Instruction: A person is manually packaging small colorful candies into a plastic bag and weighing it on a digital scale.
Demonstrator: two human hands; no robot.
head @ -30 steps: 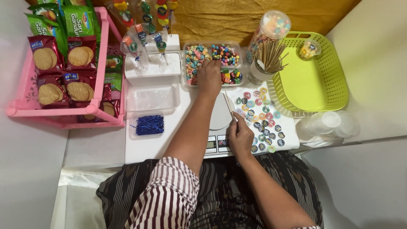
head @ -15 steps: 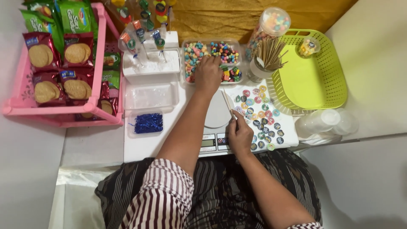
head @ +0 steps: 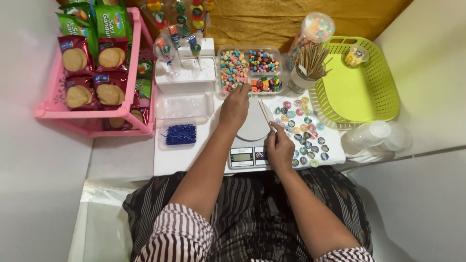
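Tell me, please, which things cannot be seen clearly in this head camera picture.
- Left hand: fingertips at the clear compartmented candy tray; whether they pinch a candy is hidden by the hand itself.
- Small white digital kitchen scale: partly covered by both hands; display too small to tell.
- Right hand holds a thin wooden stick; its lower end is hidden in the fingers.
- Green snack packets: cut off by the top edge.

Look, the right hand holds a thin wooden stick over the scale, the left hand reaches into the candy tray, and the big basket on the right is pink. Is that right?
Not quite. The basket is lime green, as the head view shows; the pink thing is the snack rack on the left. The rest holds: the right hand holds a thin wooden stick over the scale, and the left hand reaches into the candy tray.
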